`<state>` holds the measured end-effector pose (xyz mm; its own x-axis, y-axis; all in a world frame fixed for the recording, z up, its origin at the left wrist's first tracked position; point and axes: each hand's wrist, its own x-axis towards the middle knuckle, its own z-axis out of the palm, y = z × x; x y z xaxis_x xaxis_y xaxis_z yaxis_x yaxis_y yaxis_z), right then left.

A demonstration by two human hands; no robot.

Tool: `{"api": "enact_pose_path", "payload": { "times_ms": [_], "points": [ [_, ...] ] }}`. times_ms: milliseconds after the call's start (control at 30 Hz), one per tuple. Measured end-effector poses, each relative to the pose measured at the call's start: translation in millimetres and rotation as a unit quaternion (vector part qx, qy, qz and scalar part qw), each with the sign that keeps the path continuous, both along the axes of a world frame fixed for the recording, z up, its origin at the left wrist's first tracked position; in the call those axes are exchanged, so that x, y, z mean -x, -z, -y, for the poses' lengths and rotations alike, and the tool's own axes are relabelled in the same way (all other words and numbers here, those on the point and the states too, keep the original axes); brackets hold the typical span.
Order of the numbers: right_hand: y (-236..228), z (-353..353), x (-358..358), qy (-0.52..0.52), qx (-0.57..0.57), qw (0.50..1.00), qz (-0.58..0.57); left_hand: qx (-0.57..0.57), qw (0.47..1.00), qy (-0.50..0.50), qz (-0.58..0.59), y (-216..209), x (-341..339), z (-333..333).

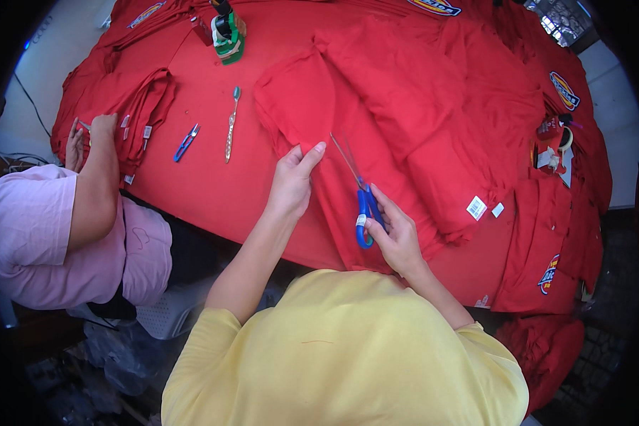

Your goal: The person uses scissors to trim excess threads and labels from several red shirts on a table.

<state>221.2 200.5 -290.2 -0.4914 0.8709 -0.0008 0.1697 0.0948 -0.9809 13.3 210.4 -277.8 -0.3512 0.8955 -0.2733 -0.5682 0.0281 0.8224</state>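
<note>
A red garment (412, 106) lies spread and wrinkled on the red-covered table in front of me. At its near left edge my left hand (291, 181) is closed, thumb against the fingers, pinching the cloth. My right hand (394, 231) holds scissors (363, 206) by their blue handles. Their blades point up and away over the garment, tips slightly apart and close to my left thumb. Whether the blades touch any cloth or thread I cannot tell. A white barcode tag (476, 207) shows on the garment's right side.
Blue thread snips (186, 143), a toothbrush (232, 126) and a green and black tool (228, 39) lie on the left half of the table. At far left a co-worker (57, 234) handles red garments (138, 106). A tape roll (565, 139) sits at right among more red garments (539, 241).
</note>
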Motion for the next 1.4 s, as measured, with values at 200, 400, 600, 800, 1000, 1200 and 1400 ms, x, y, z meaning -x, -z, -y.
{"api": "enact_pose_path", "payload": {
  "times_ms": [200,400,600,800,1000,1200,1400],
  "points": [
    [-1,1,-3,0.006,0.015,1.0,-0.005,-0.008,0.994,0.006,0.113,-3,10,3],
    [0,0,-4,0.001,0.008,1.0,-0.003,-0.04,0.997,0.054,0.042,-12,11,1],
    [-3,1,-4,-0.001,-0.004,1.0,0.001,-0.042,0.998,0.032,0.017,-21,2,0],
    [-11,4,-6,-0.003,-0.072,0.997,0.029,0.012,0.994,0.052,0.096,-14,13,3],
    [-29,10,-7,-0.015,-0.184,0.975,0.125,-0.02,0.996,0.071,0.059,-31,3,13],
    [-10,9,-8,-0.056,0.056,0.996,-0.046,-0.035,0.996,0.056,0.055,-32,-2,16],
    [-6,8,-8,-0.112,0.335,0.91,-0.219,-0.039,0.997,0.06,0.039,-27,0,16]
  ]
}}
